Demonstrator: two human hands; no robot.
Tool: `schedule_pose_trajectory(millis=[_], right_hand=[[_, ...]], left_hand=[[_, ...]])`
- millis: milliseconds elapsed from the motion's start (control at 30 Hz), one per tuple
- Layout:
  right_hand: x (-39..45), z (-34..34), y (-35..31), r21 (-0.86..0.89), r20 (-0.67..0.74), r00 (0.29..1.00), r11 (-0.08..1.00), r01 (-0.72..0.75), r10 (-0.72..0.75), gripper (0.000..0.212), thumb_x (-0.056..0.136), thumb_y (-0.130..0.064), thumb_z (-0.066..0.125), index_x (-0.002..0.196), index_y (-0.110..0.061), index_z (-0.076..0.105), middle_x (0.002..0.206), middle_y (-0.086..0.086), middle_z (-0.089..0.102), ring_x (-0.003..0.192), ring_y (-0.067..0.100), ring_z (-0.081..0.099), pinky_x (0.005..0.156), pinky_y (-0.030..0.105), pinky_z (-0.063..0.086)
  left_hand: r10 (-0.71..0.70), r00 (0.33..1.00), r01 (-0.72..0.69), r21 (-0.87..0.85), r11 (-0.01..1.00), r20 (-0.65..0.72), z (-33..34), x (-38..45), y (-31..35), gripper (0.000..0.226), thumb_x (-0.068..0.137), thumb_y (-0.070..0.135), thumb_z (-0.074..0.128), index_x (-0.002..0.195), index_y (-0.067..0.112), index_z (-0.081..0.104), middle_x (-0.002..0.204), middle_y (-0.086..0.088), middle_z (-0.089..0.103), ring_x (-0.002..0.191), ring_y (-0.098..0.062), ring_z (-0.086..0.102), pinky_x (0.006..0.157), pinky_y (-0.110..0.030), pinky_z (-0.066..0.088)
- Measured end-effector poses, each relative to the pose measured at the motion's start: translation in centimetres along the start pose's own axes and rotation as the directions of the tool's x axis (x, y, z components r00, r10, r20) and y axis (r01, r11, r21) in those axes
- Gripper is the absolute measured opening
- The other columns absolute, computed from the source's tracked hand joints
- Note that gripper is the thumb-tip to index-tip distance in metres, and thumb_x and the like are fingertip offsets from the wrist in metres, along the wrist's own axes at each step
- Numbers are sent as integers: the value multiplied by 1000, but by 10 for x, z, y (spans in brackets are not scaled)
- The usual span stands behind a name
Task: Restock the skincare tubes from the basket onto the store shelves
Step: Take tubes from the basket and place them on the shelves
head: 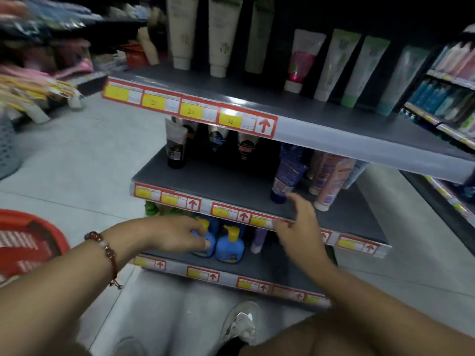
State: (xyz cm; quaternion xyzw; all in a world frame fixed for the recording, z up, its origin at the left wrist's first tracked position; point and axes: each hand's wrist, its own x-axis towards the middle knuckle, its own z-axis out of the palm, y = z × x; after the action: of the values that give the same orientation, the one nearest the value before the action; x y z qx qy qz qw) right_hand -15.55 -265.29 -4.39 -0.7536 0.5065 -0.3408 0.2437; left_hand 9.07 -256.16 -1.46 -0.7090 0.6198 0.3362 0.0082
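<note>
While the left hand (177, 235), a beaded bracelet (105, 250) on its wrist, reaches with loosely spread fingers to touch the nearer of two blue pump bottles (230, 245) and holds nothing, the right hand (299, 222) hangs with fingers apart just below a dark blue skincare tube (286, 173) standing cap-down on the middle shelf (231, 183). Well to the left of the left hand sits one red basket (30, 242); above both hands, a yellow price tag (230, 120) reads "25", and other labels are too blurred to read.

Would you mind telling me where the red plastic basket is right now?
The red plastic basket sits on the floor at the head view's left edge, beside the left forearm and left of the shelves.
</note>
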Motion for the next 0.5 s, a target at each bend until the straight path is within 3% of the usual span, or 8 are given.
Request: schedule_pose_trajectory(millis=[67, 167, 300, 400, 500], right_hand=[[-20, 29, -31, -10, 242, 964, 993, 113, -108, 57, 81, -13, 67, 134, -21, 49, 126, -9, 46, 110, 8, 49, 98, 30, 43], [-42, 80, -83, -29, 534, 805, 946, 324, -259, 55, 83, -25, 67, 135, -21, 50, 133, -6, 49, 120, 8, 45, 104, 24, 37], [-65, 152, -151, 23, 738, 560, 843, 538, -377, 57, 89, -30, 63, 143, -25, 43, 143, -2, 49, 130, 13, 45, 106, 20, 31], [-90, 208, -206, 60, 843, 365, 744, 665, -394, 55, 90, -33, 60, 143, -27, 45, 143, -1, 50, 129, 16, 47, 106, 26, 35], [-112, 271, -247, 90, 894, 243, 681, 727, -377, 50, 87, -36, 60, 135, -24, 54, 134, 2, 60, 121, 21, 56, 98, 31, 45]], left_hand=[[-53, 998, 52, -40, 998, -24, 5, -26, -28, 49, 88, 57, 54, 128, 29, 58, 121, 11, 59, 106, -8, 54, 92, -24, 42], [-207, 978, 206, -47, 977, -21, 15, -76, -76, 52, 93, 55, 51, 137, 26, 52, 135, 1, 57, 112, -12, 53, 98, -25, 39], [-419, 908, 416, 113, 902, -4, 17, -148, -137, 51, 98, 46, 46, 129, 8, 59, 133, -10, 60, 120, -28, 55, 97, -31, 43], [-495, 854, 507, 44, 861, -158, 24, -211, -197, 49, 96, 46, 50, 132, 14, 57, 133, -8, 60, 121, -28, 55, 96, -31, 44], [-595, 783, 603, -14, 798, -179, 56, -258, -265, 41, 93, 46, 49, 119, 17, 61, 122, -7, 65, 109, -30, 60, 90, -35, 49]])
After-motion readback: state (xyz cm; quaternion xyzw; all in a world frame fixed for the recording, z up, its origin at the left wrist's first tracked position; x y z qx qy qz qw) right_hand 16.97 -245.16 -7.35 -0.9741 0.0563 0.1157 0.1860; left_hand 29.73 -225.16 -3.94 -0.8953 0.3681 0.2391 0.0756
